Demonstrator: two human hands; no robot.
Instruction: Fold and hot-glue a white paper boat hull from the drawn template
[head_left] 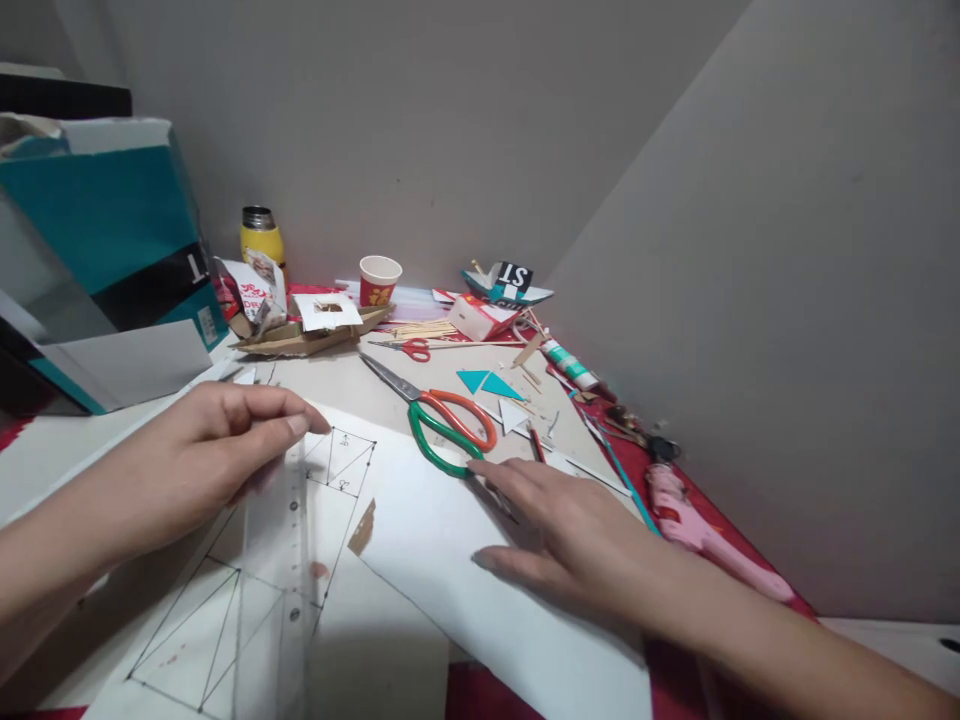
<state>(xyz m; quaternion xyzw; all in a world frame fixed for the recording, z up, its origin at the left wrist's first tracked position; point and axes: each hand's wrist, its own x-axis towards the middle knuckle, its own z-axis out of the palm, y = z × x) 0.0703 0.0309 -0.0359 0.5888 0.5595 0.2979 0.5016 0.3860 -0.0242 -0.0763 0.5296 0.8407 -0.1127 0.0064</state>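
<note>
My left hand [232, 440] is closed in a pinch at the far end of a clear plastic ruler [295, 570]. The ruler lies over a sheet with pencil-ruled triangles and rectangles [352, 470]. Palm down over the white card [450, 540], my right hand [559, 525] has its thumb and fingers apart. Its index fingertip is at the green handle of the large scissors [446, 430], whose other handle is orange. Something thin and dark under the right fingers is partly hidden. A scrap of brown cardboard [362, 528] rests on the card between the hands.
Teal paper triangles [501, 386], small red scissors [414, 349] and a cardboard boat shape [315, 335] lie farther back. A paper cup [379, 282] and yellow bottle [261, 238] stand by the wall. A teal box [112, 230] is left; a pink glue gun [697, 535] is right.
</note>
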